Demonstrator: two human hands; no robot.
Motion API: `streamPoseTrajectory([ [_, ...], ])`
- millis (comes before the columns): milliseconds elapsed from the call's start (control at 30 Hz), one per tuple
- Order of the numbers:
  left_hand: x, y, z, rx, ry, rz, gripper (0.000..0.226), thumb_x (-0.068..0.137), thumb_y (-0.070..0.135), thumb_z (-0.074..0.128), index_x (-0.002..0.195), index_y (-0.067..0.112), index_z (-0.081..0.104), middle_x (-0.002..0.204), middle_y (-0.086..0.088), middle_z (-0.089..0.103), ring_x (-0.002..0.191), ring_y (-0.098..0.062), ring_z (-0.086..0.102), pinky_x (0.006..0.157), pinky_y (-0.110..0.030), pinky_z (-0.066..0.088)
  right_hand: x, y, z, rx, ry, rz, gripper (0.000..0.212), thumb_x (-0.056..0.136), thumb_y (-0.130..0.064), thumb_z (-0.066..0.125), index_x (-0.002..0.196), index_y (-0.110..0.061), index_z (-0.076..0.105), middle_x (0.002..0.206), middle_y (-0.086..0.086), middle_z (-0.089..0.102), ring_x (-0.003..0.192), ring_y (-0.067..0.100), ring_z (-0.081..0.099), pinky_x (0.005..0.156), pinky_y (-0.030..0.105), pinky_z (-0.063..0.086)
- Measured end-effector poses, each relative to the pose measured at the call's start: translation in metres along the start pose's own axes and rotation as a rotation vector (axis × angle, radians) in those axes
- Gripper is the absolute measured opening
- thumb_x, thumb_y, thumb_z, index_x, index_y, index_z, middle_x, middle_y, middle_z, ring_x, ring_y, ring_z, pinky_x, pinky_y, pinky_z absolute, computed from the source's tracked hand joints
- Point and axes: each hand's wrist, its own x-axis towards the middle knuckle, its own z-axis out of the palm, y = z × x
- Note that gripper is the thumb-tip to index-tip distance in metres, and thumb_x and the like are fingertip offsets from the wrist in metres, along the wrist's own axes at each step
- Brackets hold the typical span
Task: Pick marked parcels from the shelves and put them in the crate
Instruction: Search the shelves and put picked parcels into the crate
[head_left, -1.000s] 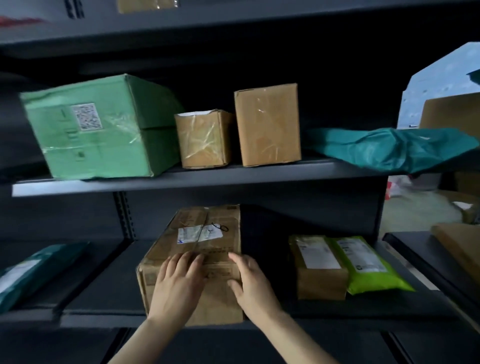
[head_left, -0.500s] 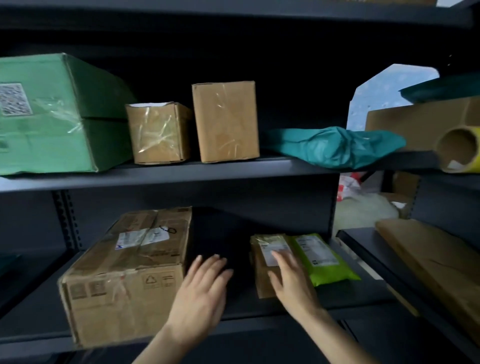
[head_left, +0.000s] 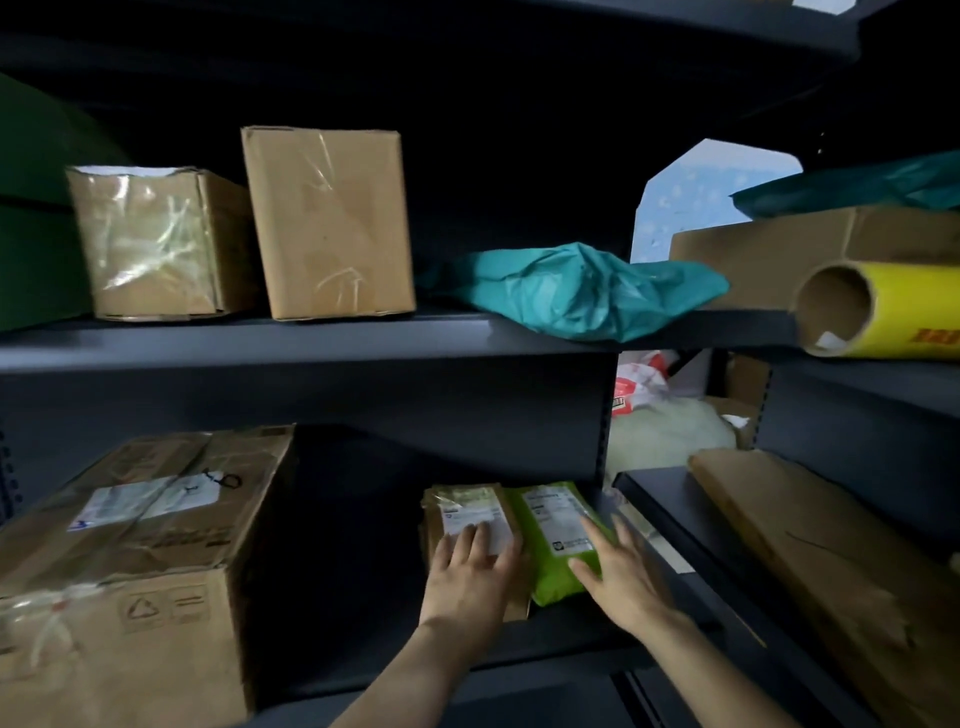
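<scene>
— Where are the hands?

— Both on the lower shelf (head_left: 519, 639), near its right end. The left hand (head_left: 470, 574) lies flat on the brown parcel (head_left: 467, 519), fingers spread over its white label. The right hand (head_left: 615, 569) lies open on the green parcel (head_left: 553, 535), fingers splayed along its right side. Neither is closed around anything.

— Do the two parcels touch?

— Side by side, edges touching, both flat near the front edge.

— Any marks on them?

— Printed labels on both; too small to read.

— What else sits there?

— A big box (head_left: 140, 561) at the left end of that shelf, a label on top. On the upper shelf (head_left: 291, 343), a taped box (head_left: 156, 244) and a tall box (head_left: 330, 223) just beside each other, then a teal bag (head_left: 582, 291) drooping over the front edge.
</scene>
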Motion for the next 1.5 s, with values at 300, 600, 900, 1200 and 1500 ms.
streamPoseTrajectory([
  [300, -0.033, -0.03, 0.004, 0.043, 0.054, -0.082, 0.079, 0.091, 0.01, 0.046, 0.15, 0.031, -0.001, 0.159, -0.012, 0.003, 0.147, -0.026, 0.004, 0.119, -0.041, 0.003, 0.008, 0.0, 0.027, 0.082, -0.064, -0.102, 0.058, 0.089, -0.057, 0.043, 0.142, -0.04, 0.027, 0.153, -0.002, 0.018, 0.134, 0.025, 0.03, 0.107, 0.038, 0.034],
  [600, -0.069, -0.083, 0.022, 0.08, 0.214, -0.082, 0.102, 0.025, 0.016, 0.087, 0.118, 0.029, 0.047, 0.105, -0.005, 0.071, 0.093, -0.023, 0.07, 0.083, -0.037, 0.055, -0.04, -0.029, 0.052, 0.139, -0.064, -0.256, 0.055, 0.09, -0.052, 0.046, 0.141, -0.046, 0.026, 0.157, 0.003, 0.008, 0.143, 0.024, 0.016, 0.112, 0.033, 0.024],
  [900, -0.083, -0.082, 0.018, 0.091, 0.178, -0.112, 0.106, 0.019, 0.011, 0.085, 0.118, 0.026, 0.048, 0.105, -0.008, 0.071, 0.093, -0.025, 0.07, 0.078, -0.038, 0.057, -0.058, -0.056, 0.061, 0.145, -0.068, -0.28, 0.055, 0.092, -0.049, 0.044, 0.142, -0.044, 0.023, 0.158, 0.002, 0.002, 0.144, 0.022, 0.01, 0.115, 0.034, 0.019],
  [1200, -0.077, -0.081, 0.019, 0.09, 0.178, -0.116, 0.103, 0.022, 0.02, 0.089, 0.116, 0.026, 0.048, 0.103, -0.007, 0.072, 0.092, -0.025, 0.071, 0.076, -0.038, 0.057, -0.056, -0.061, 0.062, 0.125, -0.081, -0.246, 0.056, 0.092, -0.051, 0.042, 0.143, -0.043, 0.02, 0.158, 0.002, -0.003, 0.144, 0.025, 0.008, 0.115, 0.036, 0.017],
  [1500, -0.076, -0.079, 0.015, 0.04, 0.126, -0.183, 0.096, 0.029, 0.022, 0.088, 0.116, 0.025, 0.049, 0.106, -0.01, 0.07, 0.095, -0.027, 0.069, 0.078, -0.039, 0.056, -0.055, -0.061, 0.053, 0.1, -0.063, -0.239, 0.055, 0.092, -0.054, 0.034, 0.144, -0.038, 0.025, 0.157, 0.008, 0.005, 0.144, 0.024, 0.008, 0.114, 0.036, 0.014],
])
